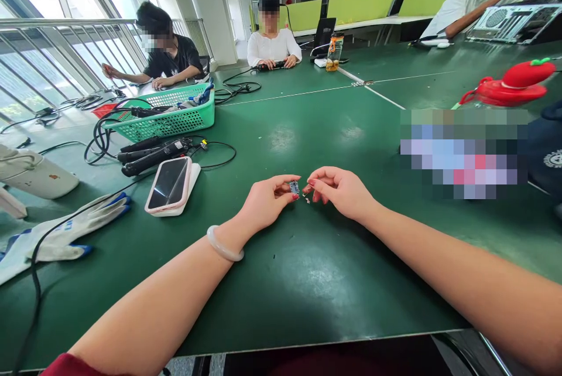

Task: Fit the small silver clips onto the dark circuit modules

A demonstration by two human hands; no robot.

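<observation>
Over the green table [281,282], my left hand [272,197] pinches a small grey-blue electronic part, perhaps a circuit board [294,189], between thumb and fingers. Close to its right, my right hand [340,191] has its thumb and index finger pressed together. A tiny pale piece [307,199] shows just below those fingertips; its kind is too small to make out, and it seems to be in their grip. The two hands are a short gap apart. A pale bangle circles my left wrist.
Left of my hands lie a phone [168,184] on a white box, black folded gear [153,154] with cables, and work gloves [65,229]. Behind stands a green basket [167,121]. A bottle [334,53] and a red pouch [509,86] are farther off. Three people sit around the table.
</observation>
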